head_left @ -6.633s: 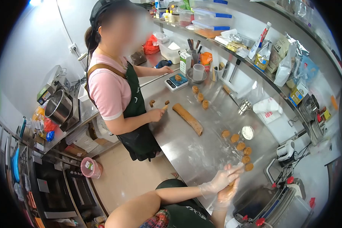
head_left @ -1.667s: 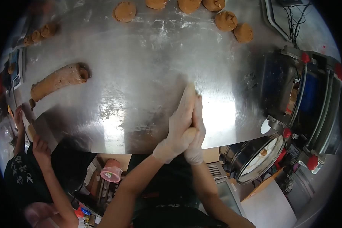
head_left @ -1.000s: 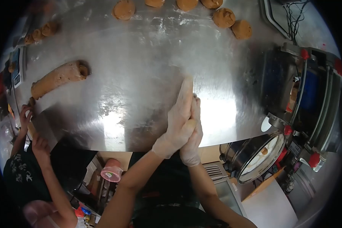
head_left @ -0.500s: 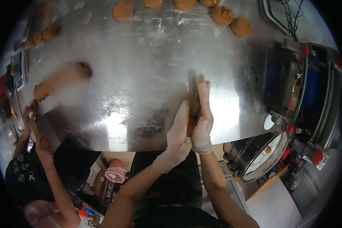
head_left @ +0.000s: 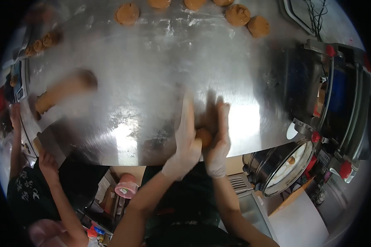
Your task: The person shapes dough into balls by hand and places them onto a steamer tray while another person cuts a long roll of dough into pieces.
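Note:
A small brown dough ball point(head_left: 203, 138) lies on the steel table near its front edge, between my two hands. My left hand point(head_left: 186, 140), in a clear glove, stands on edge along the ball's left side, fingers stretched forward and its thumb close to the ball. On the other side my right hand point(head_left: 219, 142), gloved too, is held upright with straight fingers and the palm facing the ball. Both hands are open. Whether either palm presses on the dough is hard to see.
Several round dough pieces point(head_left: 238, 15) line the table's far side. A thick dough log point(head_left: 68, 88) lies left, near a co-worker's hand point(head_left: 48, 164) holding a scraper point(head_left: 49, 144). A scale point(head_left: 19, 82) stands beyond. At right are a machine point(head_left: 338, 107) and a round steamer point(head_left: 286, 168).
My hands have moved apart, and the dough ball shows more fully between them. The co-worker's far hand has left the log's end and reaches toward the scale.

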Motion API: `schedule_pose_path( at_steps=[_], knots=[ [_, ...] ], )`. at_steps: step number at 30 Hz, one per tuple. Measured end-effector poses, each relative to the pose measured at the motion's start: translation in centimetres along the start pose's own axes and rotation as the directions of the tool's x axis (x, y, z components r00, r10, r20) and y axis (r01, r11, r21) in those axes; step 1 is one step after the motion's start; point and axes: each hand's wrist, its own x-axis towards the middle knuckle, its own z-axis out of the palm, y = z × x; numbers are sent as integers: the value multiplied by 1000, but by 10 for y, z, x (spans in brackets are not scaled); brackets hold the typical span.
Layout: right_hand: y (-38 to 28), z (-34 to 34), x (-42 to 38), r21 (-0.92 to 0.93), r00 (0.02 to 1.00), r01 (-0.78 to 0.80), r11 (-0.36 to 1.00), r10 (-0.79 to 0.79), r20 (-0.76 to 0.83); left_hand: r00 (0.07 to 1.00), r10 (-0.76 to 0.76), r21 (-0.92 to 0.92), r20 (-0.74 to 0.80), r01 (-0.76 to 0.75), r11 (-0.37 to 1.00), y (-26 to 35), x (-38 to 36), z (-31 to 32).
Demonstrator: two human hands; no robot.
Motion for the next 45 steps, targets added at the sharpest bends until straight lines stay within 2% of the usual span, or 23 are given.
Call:
schedule_pose_path(
  at_steps=[2, 4, 7, 9, 12, 14, 15, 18, 20, 21, 23, 24, 25, 26, 28, 30, 31, 34, 36, 39, 41, 43, 45],
  knots=[
    [8, 9, -21, -1, 997, -66, 998, 66, 51, 997, 14, -94, 80, -6, 996, 6, 22, 5],
    [1, 1, -3, 0, 997, -13, 1000, 13, 74, 996, 10, 22, 91, -12, 1000, 0, 3, 8],
    [-5, -10, 22, 14, 997, 15, 1000, -16, 75, 997, 37, -2, 69, -37, 999, -4, -38, 5],
    [-4, -12, 21, 26, 999, 6, 1000, -8, 45, 1000, 3, 116, 16, -5, 993, -8, -28, 1],
    [7, -3, -10, 25, 999, -47, 999, 47, 21, 1000, -29, 20, 8, 29, 999, -4, 8, -2],
    [12, 6, -21, -5, 995, -84, 996, 84, 48, 994, 58, 9, 90, -59, 998, -1, 18, 7],
    [9, -2, -8, 24, 995, -27, 999, 25, 92, 991, -77, 21, 107, 75, 997, 11, 9, 10],
    [-2, -16, 25, 59, 995, 42, 997, -47, 83, 999, 16, 43, 50, -18, 999, -2, -34, 10],
    [11, -16, 19, 15, 996, 93, 996, -93, 2, 997, 66, 58, 35, -68, 996, -11, -30, 5],
    [20, -13, 7, -6, 994, 109, 994, -109, 3, 992, 123, 140, 7, -123, 982, -21, -10, 3],
    [32, -2, -18, -38, 991, 129, 991, -127, 49, 989, 93, -13, 113, -92, 996, 3, 12, 4],
    [22, 2, -19, -25, 998, -22, 999, 23, 65, 983, 78, -86, 166, -65, 994, 15, 23, 4],
    [10, 7, -17, -17, 982, -172, 985, 173, 80, 984, 44, -13, 173, -43, 999, 5, 13, 5],
    [1, 0, -6, -7, 988, -115, 993, 115, 103, 984, 10, 63, 180, -22, 998, -1, -2, 5],
    [-2, -12, 16, 17, 994, -33, 999, 31, 104, 993, 29, 20, 118, -32, 999, -7, -32, 6],
    [6, -16, 24, 38, 997, 26, 999, -28, 70, 996, -43, -14, 72, 44, 999, -5, -31, 4],
    [-1, -16, 16, 12, 999, 30, 999, -31, 37, 989, -134, -26, 57, 136, 990, -3, -21, 0],
    [7, 6, -21, -5, 992, -106, 994, 106, 69, 999, 48, 52, 12, -49, 997, 6, 10, 5],
    [7, -2, -5, 15, 992, -54, 998, 52, 115, 987, -18, 13, 157, 16, 1000, 9, 6, 5],
    [-5, -14, 19, 50, 992, -85, 995, 80, 94, 983, 76, -12, 169, -75, 997, -2, -34, 1],
    [-5, -16, 17, 40, 997, -69, 997, 68, 25, 998, 6, 77, 66, -11, 997, -9, -26, -2],
    [8, -9, -4, 62, 999, -37, 997, 37, 3, 998, -14, -3, 61, 14, 1000, -5, -5, -5],
    [16, 1, -18, -39, 1000, 26, 999, -26, -1, 994, -11, -79, 110, 20, 997, 0, 8, 0]
  ],
)
